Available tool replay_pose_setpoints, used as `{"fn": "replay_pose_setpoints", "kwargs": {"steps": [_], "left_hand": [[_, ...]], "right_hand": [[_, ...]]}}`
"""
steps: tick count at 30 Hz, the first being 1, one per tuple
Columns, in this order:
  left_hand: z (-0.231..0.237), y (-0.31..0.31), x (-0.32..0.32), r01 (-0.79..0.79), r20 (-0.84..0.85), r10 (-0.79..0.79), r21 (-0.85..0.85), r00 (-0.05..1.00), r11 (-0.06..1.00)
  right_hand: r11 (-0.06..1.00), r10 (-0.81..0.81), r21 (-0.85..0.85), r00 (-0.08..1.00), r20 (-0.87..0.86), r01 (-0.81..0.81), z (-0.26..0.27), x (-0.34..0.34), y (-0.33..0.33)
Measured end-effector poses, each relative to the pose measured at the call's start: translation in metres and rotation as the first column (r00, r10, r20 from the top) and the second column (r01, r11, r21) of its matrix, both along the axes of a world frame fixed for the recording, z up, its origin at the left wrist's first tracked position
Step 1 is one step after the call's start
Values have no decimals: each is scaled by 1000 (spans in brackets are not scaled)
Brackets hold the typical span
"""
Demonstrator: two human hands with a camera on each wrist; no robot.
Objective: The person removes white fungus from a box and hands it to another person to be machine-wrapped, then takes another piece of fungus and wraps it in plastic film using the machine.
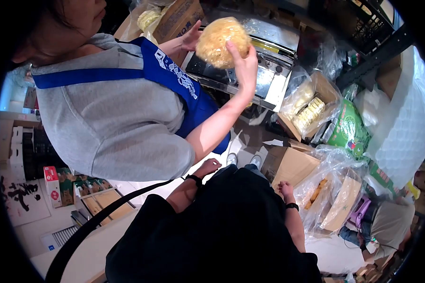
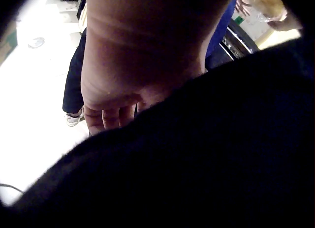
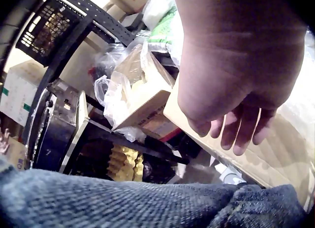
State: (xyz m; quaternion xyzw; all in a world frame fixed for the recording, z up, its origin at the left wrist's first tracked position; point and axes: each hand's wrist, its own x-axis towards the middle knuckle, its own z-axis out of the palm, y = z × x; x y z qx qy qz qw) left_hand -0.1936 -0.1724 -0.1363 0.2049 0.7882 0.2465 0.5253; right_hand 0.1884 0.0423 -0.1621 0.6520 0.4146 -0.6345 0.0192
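Observation:
My left hand (image 1: 209, 167) hangs at my left side with loosely curled fingers and nothing in them; in the left wrist view its fingers (image 2: 110, 116) show beyond the dark shirt. On the other side, my right hand (image 1: 285, 188) hangs loosely beside an open cardboard box (image 1: 296, 166); in the right wrist view the same hand (image 3: 241, 97) is above the box flap (image 3: 270, 161), whether touching I cannot tell. Another person in a blue apron (image 1: 167, 70) holds a round yellowish bundle in clear plastic (image 1: 223, 42) with both hands, over a metal appliance (image 1: 274, 70).
A box with plastic-wrapped coiled food (image 1: 311, 113) stands beside the appliance. Near it lie a green bag (image 1: 347, 129) and a dark metal rack (image 1: 378, 59). Another person (image 1: 392, 226) bends at the lower right. Cartons (image 1: 82, 186) stand at the left.

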Motion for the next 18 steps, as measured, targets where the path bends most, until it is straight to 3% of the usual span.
{"fn": "replay_pose_setpoints", "kwargs": {"steps": [12,18], "left_hand": [[-1,-4,0,-53,46,49,98,998,994],[1,-5,1,-58,43,55,50,998,997]], "right_hand": [[999,39,-11,999,11,-39,9,-3,1],[999,49,-16,999,14,-48,7,-5,2]]}}
